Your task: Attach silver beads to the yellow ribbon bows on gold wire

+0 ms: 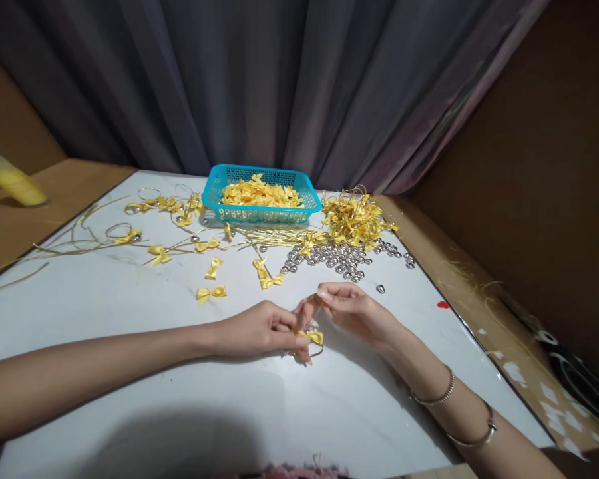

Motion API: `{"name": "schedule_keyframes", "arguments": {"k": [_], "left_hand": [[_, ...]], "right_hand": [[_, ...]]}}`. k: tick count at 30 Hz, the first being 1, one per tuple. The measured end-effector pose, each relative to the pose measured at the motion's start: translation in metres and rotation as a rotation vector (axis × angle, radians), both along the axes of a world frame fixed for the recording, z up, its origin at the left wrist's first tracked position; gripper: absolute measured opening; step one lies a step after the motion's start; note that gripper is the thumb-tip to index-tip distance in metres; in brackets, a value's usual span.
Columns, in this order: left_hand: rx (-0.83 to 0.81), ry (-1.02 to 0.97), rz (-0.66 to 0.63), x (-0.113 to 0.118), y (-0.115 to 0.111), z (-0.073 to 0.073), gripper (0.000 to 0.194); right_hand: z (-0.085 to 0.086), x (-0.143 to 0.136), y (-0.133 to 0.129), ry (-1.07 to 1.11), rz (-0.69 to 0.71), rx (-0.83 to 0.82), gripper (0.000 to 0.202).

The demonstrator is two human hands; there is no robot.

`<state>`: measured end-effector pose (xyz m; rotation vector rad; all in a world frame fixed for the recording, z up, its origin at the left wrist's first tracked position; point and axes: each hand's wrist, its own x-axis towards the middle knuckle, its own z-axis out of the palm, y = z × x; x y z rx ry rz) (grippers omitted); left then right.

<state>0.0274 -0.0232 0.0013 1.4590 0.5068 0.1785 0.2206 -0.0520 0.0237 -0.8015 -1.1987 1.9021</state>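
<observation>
Over the white tabletop, my left hand (269,327) pinches a small yellow ribbon bow (313,337) between thumb and fingers. A loop of thin gold cord (319,350) hangs below that bow. Just to the right, my right hand (352,309) is closed with thumb against forefinger, drawing on what looks like a thin strand of the cord. Some of the fingers and the knot area are hidden behind one another. Loose yellow bows (211,293) lie beyond my left hand, and small silver bell-like pieces (339,258) are scattered beyond my right hand.
A blue plastic basket (262,213) full of yellow bows stands at the back. Beside it lies a pile of bows on cords (352,219). Gold cords (80,236) spread to the left. Scissors (569,366) lie on the right, and a yellow spool (17,183) is far left.
</observation>
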Motion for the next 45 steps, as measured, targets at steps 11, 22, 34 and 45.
{"name": "schedule_keyframes", "arguments": {"k": [11, 22, 34, 45], "left_hand": [[0.01, -0.019, -0.004, 0.0, 0.0, 0.0, 0.018], [0.068, 0.015, -0.044, 0.001, 0.0, 0.004, 0.019], [-0.041, 0.024, -0.053, 0.001, 0.0, 0.006, 0.016], [0.013, 0.019, -0.102, 0.0, 0.005, 0.002, 0.026]], "right_hand": [[-0.007, 0.0, 0.003, 0.056, -0.037, -0.1, 0.026], [-0.007, -0.001, 0.007, -0.038, -0.036, -0.052, 0.028], [-0.007, -0.001, 0.006, -0.042, -0.06, -0.019, 0.028], [-0.015, 0.003, 0.012, -0.138, -0.059, 0.0, 0.03]]}}
